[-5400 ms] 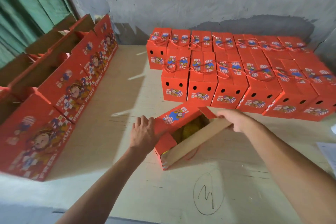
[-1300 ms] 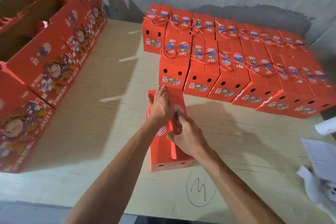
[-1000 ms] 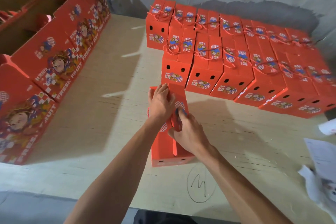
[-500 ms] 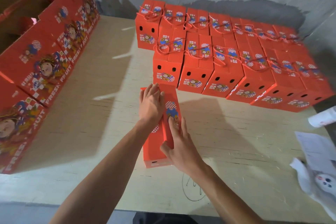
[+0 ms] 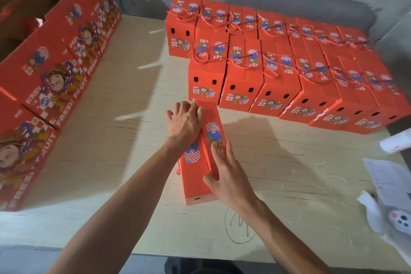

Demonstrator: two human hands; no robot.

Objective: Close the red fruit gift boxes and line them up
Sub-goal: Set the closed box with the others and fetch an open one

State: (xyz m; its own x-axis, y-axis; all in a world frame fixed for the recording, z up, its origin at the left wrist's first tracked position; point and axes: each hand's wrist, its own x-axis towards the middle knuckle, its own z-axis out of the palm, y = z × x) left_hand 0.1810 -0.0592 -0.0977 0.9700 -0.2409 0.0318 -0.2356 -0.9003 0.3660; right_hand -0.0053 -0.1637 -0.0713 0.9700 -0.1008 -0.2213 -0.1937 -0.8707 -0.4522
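A red fruit gift box [image 5: 196, 176] stands on the wooden table [image 5: 289, 173] just in front of me, both top flaps folded down. My left hand [image 5: 184, 122] lies flat on the far end of its left flap, fingers spread. Flat on the near part of the right flap rests my right hand [image 5: 224, 176], thumb at the seam between the flaps. A bit of red cord shows at the box's left side. Behind it, two rows of closed red gift boxes [image 5: 275, 69] with cord handles stand packed side by side, the nearest almost touching the box under my hands.
Large open red cartons [image 5: 53, 78] printed FRESH FRUIT run along the table's left side. Loose papers and a plastic bag [image 5: 391, 202] lie at the right edge. A pen-drawn circle [image 5: 240, 224] marks the table near me. A grey wall stands behind the rows.
The box went from open and angled to closed and end-on toward the rows. In the last second my right hand left the centre slot and flattened on the right flap.
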